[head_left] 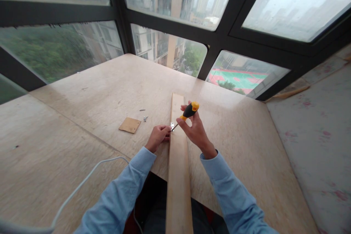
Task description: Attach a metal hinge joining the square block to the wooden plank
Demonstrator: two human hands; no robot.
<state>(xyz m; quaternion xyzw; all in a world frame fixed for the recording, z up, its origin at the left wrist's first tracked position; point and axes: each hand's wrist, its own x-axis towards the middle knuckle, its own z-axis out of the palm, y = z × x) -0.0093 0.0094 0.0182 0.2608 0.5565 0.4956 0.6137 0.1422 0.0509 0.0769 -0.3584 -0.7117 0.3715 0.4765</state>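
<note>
A long wooden board (179,161) runs away from me over the ledge's near edge. On its left edge sits a small metal hinge (172,124). My left hand (159,137) is closed at that edge, thumb and fingertips pinching by the hinge; some fingers are hidden beside the board. Above the board, my right hand (196,129) grips a screwdriver (189,110) with a black and yellow handle. The tool tilts down to the left, its tip at the hinge beside my left thumb. Whether a screw is under the tip is too small to tell.
Left of the board lie a brown square piece (130,125) with small holes, a few loose screws (145,118) and a small dark sliver (142,110). A white cable (90,173) crosses the lower left. Windows and a patterned wall (309,135) border the stone-look ledge (233,135).
</note>
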